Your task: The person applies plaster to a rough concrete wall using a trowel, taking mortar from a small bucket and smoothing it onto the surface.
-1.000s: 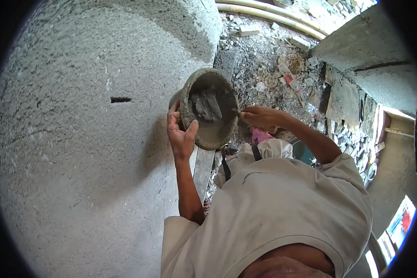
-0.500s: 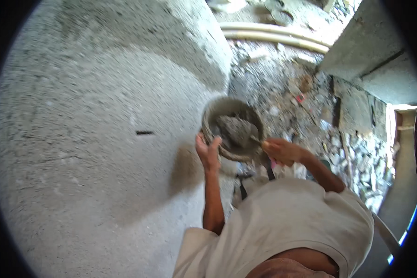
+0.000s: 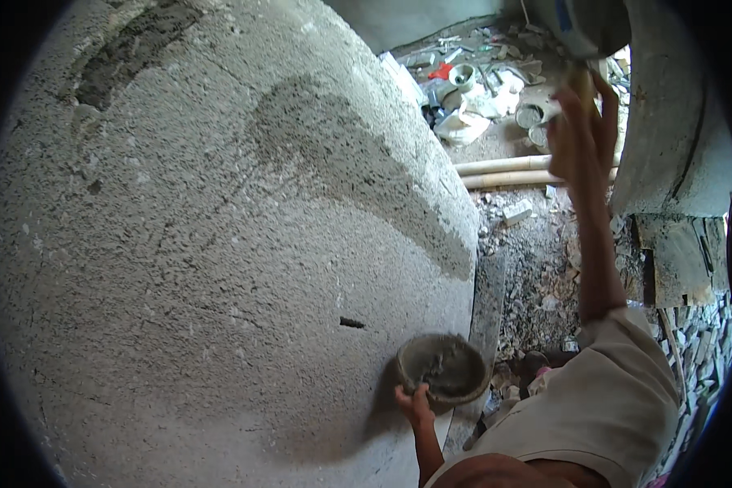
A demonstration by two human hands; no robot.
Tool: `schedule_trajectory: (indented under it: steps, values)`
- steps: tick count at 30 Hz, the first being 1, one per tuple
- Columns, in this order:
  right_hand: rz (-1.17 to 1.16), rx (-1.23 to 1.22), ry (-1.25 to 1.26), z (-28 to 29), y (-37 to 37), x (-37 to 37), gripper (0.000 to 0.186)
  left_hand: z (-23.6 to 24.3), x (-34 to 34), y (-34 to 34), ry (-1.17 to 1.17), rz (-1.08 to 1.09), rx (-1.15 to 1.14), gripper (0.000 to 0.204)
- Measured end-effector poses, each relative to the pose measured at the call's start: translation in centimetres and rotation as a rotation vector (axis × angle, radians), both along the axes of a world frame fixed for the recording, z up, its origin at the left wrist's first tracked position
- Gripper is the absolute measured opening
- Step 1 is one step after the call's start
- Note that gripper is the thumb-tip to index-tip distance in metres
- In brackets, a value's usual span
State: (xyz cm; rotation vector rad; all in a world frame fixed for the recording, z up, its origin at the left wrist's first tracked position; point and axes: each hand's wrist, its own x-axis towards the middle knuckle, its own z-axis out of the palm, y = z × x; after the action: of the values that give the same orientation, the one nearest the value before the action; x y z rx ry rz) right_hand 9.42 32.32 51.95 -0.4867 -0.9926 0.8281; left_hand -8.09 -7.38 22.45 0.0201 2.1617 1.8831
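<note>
A worker's left hand [image 3: 416,404] grasps the near rim of a round bucket [image 3: 485,381] of wet grey mortar [image 3: 455,370], low beside a rough wall [image 3: 220,244], while the raised right hand [image 3: 576,138], motion-blurred, appears closed around a trowel-like tool [image 3: 598,31]. The one-sided hold could let the heavy-looking bucket tip and spill; a loose load on the tool might drop, and strewn rubble [image 3: 537,281] underfoot could cause a stumble.

The wall [image 3: 220,268] is speckled pale grey and marked by a darker grey patch [image 3: 325,146]. Dull grey is shared by the bucket [image 3: 460,399] and its mortar [image 3: 451,368], while the shirt [image 3: 577,398] is coloured beige.
</note>
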Motion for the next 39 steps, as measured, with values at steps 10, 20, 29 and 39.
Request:
schedule_trajectory:
  steps: [10,20,29,39]
  values:
    - [0.192,0.093,-0.364,4.3,-4.6,-28.1,0.041,0.5,2.1,-5.7,-0.034,0.272,-0.185,0.048]
    - [1.465,0.559,-0.326,-2.9,-24.0,-12.3,0.054,1.2,2.8,-5.8,-0.039,0.206,-0.057,0.051]
    - [1.227,0.212,-1.752,-30.7,-15.7,4.0,0.026,-0.7,-0.7,-2.1,0.129,-0.233,-0.156,0.04]
    - [1.726,-0.469,-1.715,-34.7,-15.4,1.0,0.033,1.5,-1.0,4.4,0.194,-0.675,-0.134,0.04]
